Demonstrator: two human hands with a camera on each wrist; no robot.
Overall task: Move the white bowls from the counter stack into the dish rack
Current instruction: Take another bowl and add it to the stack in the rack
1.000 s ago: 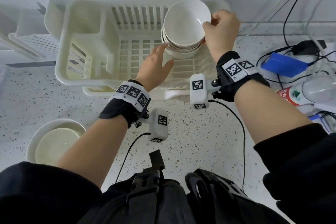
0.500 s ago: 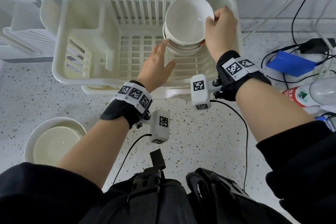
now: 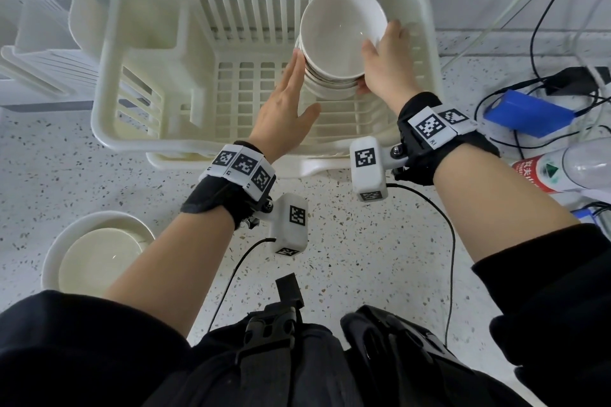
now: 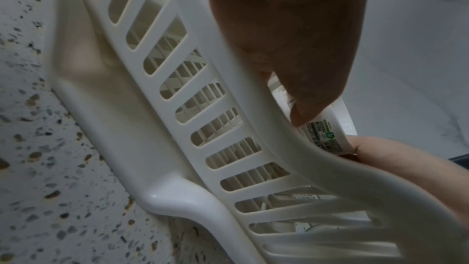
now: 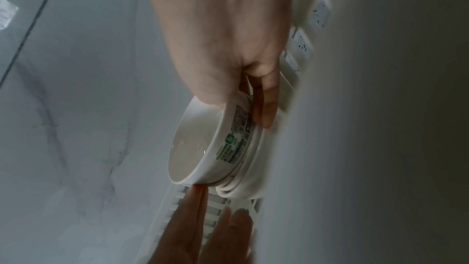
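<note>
A tilted stack of white bowls [image 3: 337, 43] leans in the right part of the cream dish rack [image 3: 139, 82]. My right hand [image 3: 383, 66] grips the stack's right rim, thumb inside the top bowl [image 5: 203, 148], fingers behind. A printed label shows on that bowl's wall [image 4: 322, 136]. My left hand [image 3: 287, 109] has straight fingers that lie flat against the stack's left side. In the left wrist view the rack's slotted wall [image 4: 203, 127] hides most of the bowls.
A white bowl [image 3: 96, 254] with a plate inside sits on the speckled counter at the near left. A second white rack [image 3: 39, 53] stands at the far left. Cables, a blue box [image 3: 529, 112] and a bottle [image 3: 562, 172] crowd the right side.
The bowl stack has moved a little deeper into the rack. My left hand has risen from below the stack until its fingers touch the stack's left side.
</note>
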